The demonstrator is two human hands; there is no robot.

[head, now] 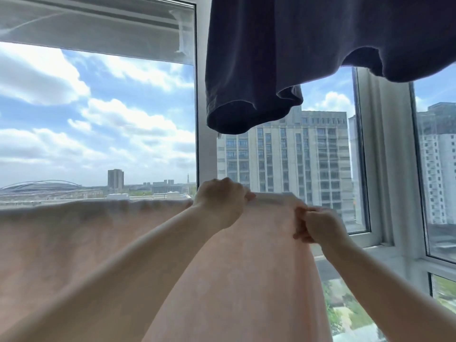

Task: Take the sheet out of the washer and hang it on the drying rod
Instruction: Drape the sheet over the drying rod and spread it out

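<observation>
Gripping one sheet [74, 243], two hands [222, 206]

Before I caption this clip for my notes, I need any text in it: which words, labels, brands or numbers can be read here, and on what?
No readable text in this view.
Pink sheet, gripped by the left hand and right hand: plain, no label showing.
Dark garment hanging above: no print or tag visible.
Tall building outside the window: no signs; any there are too small to tell.
</observation>
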